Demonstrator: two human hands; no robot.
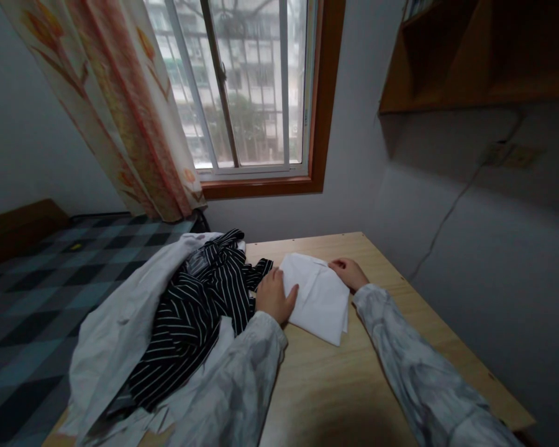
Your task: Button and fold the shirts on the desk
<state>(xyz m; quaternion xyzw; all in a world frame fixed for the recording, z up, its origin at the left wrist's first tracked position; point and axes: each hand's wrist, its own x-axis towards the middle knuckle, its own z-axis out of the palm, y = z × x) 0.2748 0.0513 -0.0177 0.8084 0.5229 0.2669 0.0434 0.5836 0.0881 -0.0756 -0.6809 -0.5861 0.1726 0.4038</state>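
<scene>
A folded white garment (pixel 314 298) lies on the wooden table in front of me, its layers slightly apart at the lower right corner. My left hand (pixel 274 297) rests along its left edge with thumb and fingers apart, the thumb lying over the cloth. At the upper right corner, my right hand (pixel 348 274) has its fingers curled together on the edge of the garment. Just left of my left hand is a heap of clothes, with a black garment with white stripes (pixel 190 310) on top of a white one (pixel 116 335).
The table (pixel 326 385) has its right edge near the wall. A bed with a checked cover (pixel 18 310) stands at the left. Behind are a window (pixel 256 87) and a flowered curtain (pixel 116 99). A wooden shelf (pixel 447 93) hangs at upper right, above a cable (pixel 442 220).
</scene>
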